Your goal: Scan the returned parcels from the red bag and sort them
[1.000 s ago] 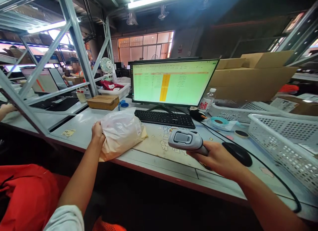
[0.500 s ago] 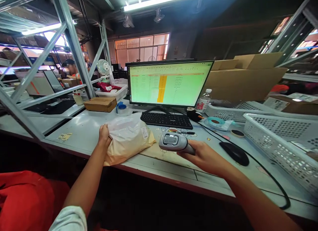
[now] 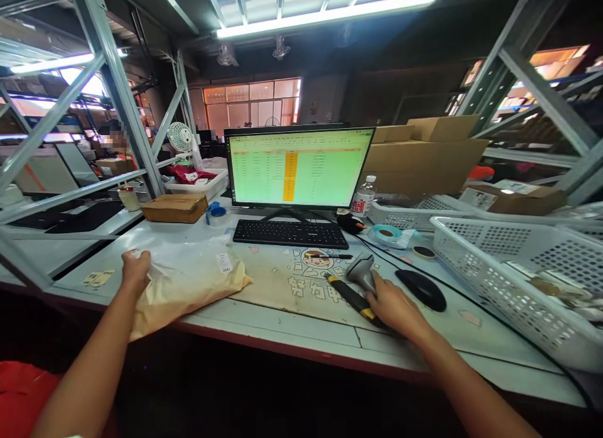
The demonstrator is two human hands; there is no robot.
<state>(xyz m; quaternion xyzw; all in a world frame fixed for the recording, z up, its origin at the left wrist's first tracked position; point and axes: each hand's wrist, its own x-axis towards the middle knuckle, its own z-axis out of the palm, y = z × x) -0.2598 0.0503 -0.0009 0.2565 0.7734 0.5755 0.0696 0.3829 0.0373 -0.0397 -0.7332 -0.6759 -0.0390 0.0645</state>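
Note:
My left hand [image 3: 135, 271] is closed on the upper left corner of a plump, pale plastic mailer bag [image 3: 183, 281], which lies at the desk's front left edge. A white barcode label [image 3: 225, 262] shows near its right end. In my right hand [image 3: 396, 306] is a grey barcode scanner [image 3: 360, 271], held low over the desk mat with its head tilted up. A black-and-yellow utility knife [image 3: 349, 296] lies beside it, its rear end by my fingers; whether they touch it I cannot tell. Behind the scanner rests a black marker [image 3: 330, 256].
A monitor [image 3: 301, 168] stands behind a black keyboard [image 3: 289, 234]. A mouse [image 3: 421, 290], its cable and a white perforated basket [image 3: 494, 281] are on the right. Tape [image 3: 387, 232] and a bottle [image 3: 363, 196] stand further back. A brown carton [image 3: 174, 208] sits at back left.
The bag and my left hand have moved left along the desk. My right hand has lowered the scanner toward the mat. The utility knife now shows. The camera view has turned slightly right.

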